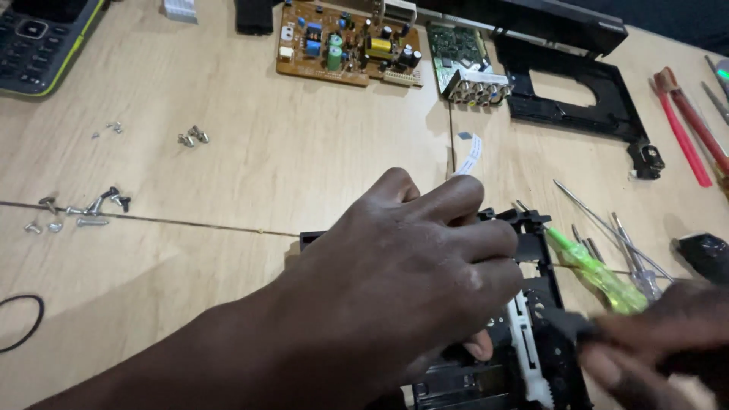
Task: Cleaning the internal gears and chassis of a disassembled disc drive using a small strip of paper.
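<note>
My left hand lies over a black plastic drive mechanism on the wooden table, fingers curled on its top edge and thumb pressed on its inner part. A white plastic rack strip runs down the mechanism's middle. My right hand, blurred at the lower right, grips a dark-handled tool whose tip points into the mechanism. Most of the mechanism's left half is hidden under my left hand.
Several screwdrivers, one with a green handle, lie right of the mechanism. A brown circuit board, a green board and a black frame sit at the back. Loose screws lie at left, with a black rubber ring. Red tools lie far right.
</note>
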